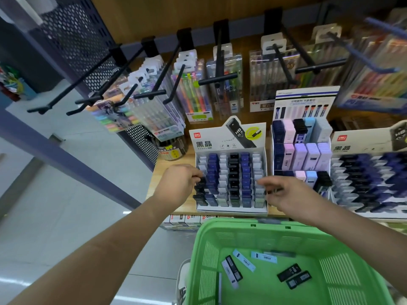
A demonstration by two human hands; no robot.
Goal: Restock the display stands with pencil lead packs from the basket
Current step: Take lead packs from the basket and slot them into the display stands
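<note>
A white display stand [229, 209] on the wooden shelf holds columns of black, blue and grey pencil lead packs. My left hand [179, 183] pinches a black pack [201, 181] in the stand's leftmost column. At the stand's right side, my right hand [288, 194] hovers with a thin dark pack [274, 191], blurred, between its curled fingers. Below both hands is the green basket [253, 225]. Several loose packs lie on its floor, among them black ones [288, 271] and light blue ones [263, 257].
Two more lead stands sit to the right, a pastel one [301, 153] and a wide one [370, 183]. Black hooks [217, 80] with hanging pen packs jut out above the shelf. A jar [171, 150] stands left of the stand. Floor lies to the left.
</note>
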